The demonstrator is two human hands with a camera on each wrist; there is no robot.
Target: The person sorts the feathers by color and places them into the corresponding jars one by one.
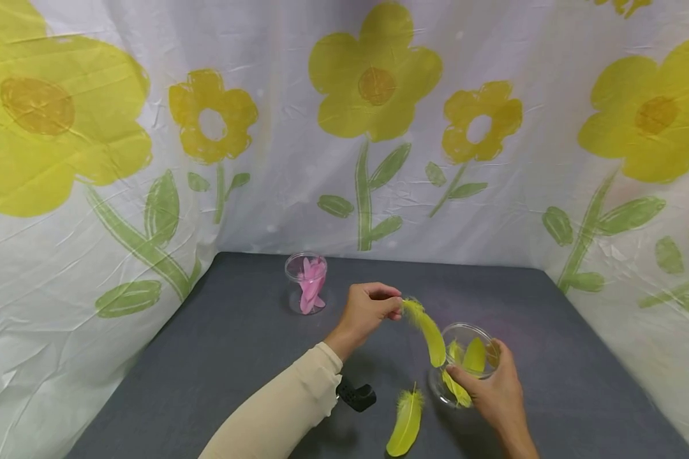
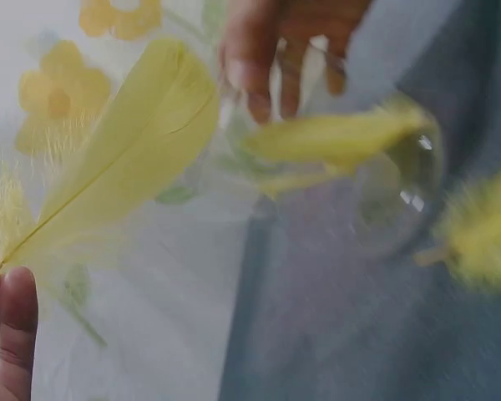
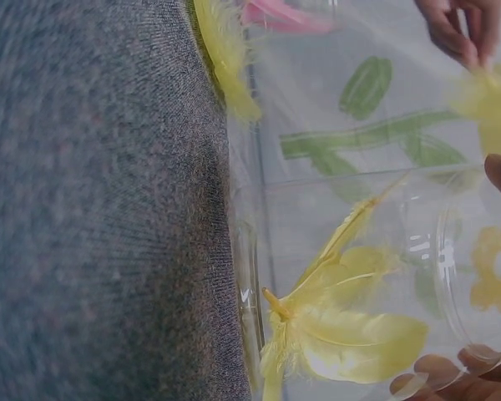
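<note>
Thumb and fingertips of my left hand [image 1: 370,309] pinch a yellow feather [image 1: 432,333] by its quill end. The feather hangs down to the right, its tip right at the rim of a clear plastic jar [image 1: 444,390]. My right hand [image 1: 496,386] grips that jar near its mouth, thumb at the near side, and the jar leans. Several yellow feathers [image 3: 359,338] lie inside it, as the right wrist view shows. One more yellow feather [image 1: 406,422] rests on the dark table to the left of the jar.
Farther back on the dark table [image 1: 235,357] stands a second clear jar [image 1: 294,296] with pink feathers [image 1: 312,287] in it. A black strap-like object [image 1: 357,396] shows by the left sleeve. A white cloth with yellow flowers [image 1: 275,191] encloses the table's back and sides.
</note>
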